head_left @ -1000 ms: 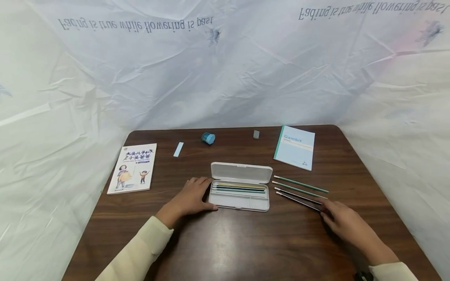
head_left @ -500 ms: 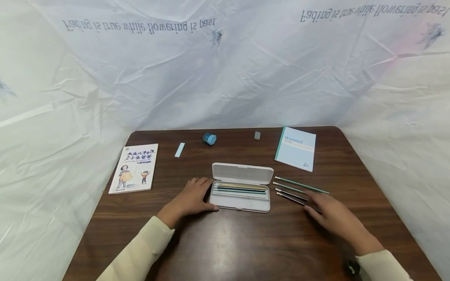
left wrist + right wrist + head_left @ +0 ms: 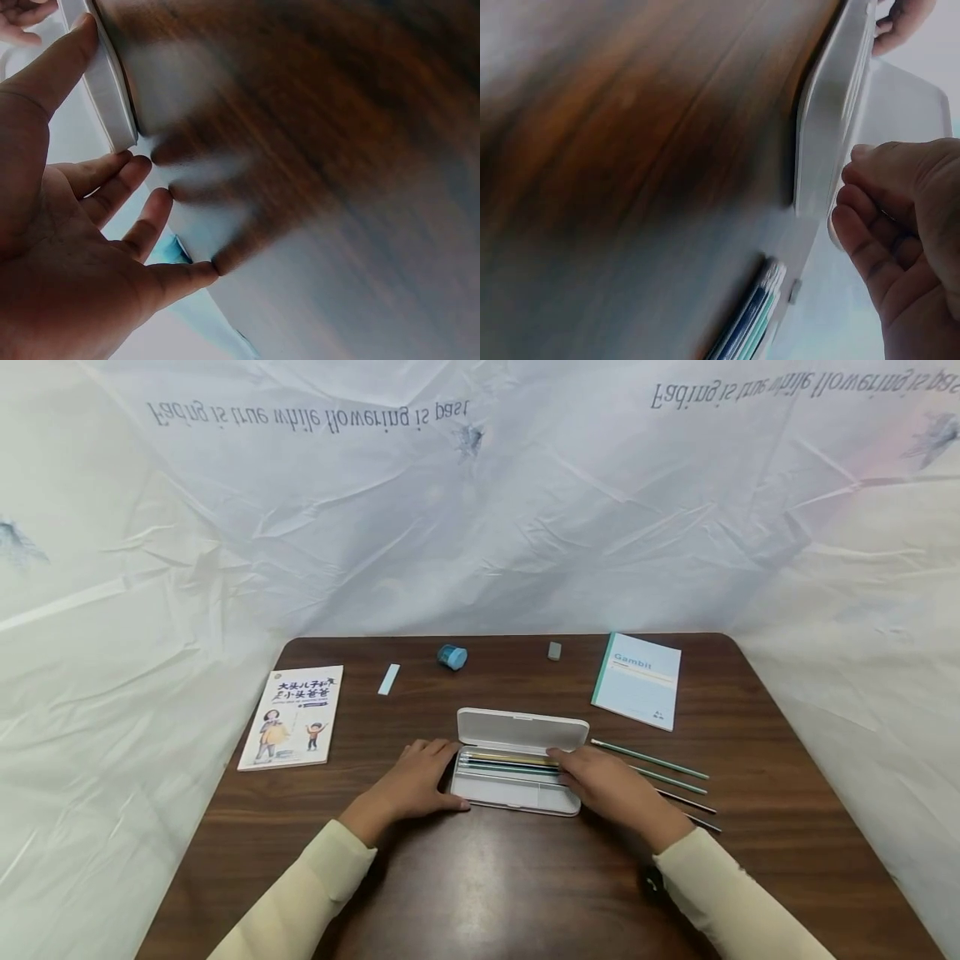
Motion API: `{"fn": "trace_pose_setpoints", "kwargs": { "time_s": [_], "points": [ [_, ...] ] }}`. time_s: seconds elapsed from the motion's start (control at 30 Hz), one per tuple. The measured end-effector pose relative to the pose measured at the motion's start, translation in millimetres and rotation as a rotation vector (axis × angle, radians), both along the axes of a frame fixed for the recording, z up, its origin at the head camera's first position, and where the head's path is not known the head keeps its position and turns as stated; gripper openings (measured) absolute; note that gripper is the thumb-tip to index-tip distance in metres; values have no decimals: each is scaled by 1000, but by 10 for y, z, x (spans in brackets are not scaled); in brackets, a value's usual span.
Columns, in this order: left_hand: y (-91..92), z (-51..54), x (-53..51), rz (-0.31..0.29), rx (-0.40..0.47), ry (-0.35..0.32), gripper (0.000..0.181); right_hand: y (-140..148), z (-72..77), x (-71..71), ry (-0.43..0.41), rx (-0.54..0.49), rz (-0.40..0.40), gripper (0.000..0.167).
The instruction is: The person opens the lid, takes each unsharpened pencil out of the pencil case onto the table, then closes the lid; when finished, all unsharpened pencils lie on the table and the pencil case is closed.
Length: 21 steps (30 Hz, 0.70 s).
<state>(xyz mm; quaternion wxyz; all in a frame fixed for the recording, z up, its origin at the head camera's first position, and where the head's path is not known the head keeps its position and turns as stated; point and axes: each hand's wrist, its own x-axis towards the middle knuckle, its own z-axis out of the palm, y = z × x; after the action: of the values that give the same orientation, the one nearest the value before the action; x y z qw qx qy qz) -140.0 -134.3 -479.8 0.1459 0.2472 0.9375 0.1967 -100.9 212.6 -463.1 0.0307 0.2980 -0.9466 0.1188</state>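
A white pencil case (image 3: 495, 791) lies with its lid (image 3: 517, 729) raised. Several pencils (image 3: 502, 767) rest in its back compartment, one yellow, others green and dark. My left hand (image 3: 412, 781) holds the case's left end, thumb at the front edge and fingers at the far corner. Over the right end is my right hand (image 3: 618, 789), its fingertips at the ends of the pencils inside. In the right wrist view that hand (image 3: 900, 232) has loosely bent fingers with nothing visible between them. Partly behind it, several loose pencils (image 3: 652, 759) lie to the right of the case.
A picture-covered book (image 3: 292, 718) lies at the left of the brown table (image 3: 465, 893). Along the back are a pale blue strip (image 3: 388, 679), a blue pencil sharpener (image 3: 452, 657) and a small grey eraser (image 3: 554, 651). A pale notebook (image 3: 637, 681) lies at the back right.
My right hand has moved left from the far ends of the loose dark pencils, across them, to the case's right end. The loose pencils stay on the table. My left hand keeps its place.
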Motion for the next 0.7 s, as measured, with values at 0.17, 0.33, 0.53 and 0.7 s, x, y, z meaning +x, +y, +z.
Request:
{"fn": "trace_pose_setpoints", "kwargs": {
  "time_s": [0.17, 0.33, 0.53, 0.7],
  "points": [
    [0, -10, 0, -2, -1, 5, 98, -96, -28, -72, -65, 67, -17, 45],
    [1, 0, -2, -7, 6, 6, 98, -111, -59, -99, -64, 75, -10, 43],
    [-3, -2, -1, -9, 7, 9, 98, -124, -74, -107, -11, 57, 42, 38],
    [-6, -15, -3, -9, 3, 9, 98, -153, -81, -126, -9, 75, 65, 39]
  ]
}}
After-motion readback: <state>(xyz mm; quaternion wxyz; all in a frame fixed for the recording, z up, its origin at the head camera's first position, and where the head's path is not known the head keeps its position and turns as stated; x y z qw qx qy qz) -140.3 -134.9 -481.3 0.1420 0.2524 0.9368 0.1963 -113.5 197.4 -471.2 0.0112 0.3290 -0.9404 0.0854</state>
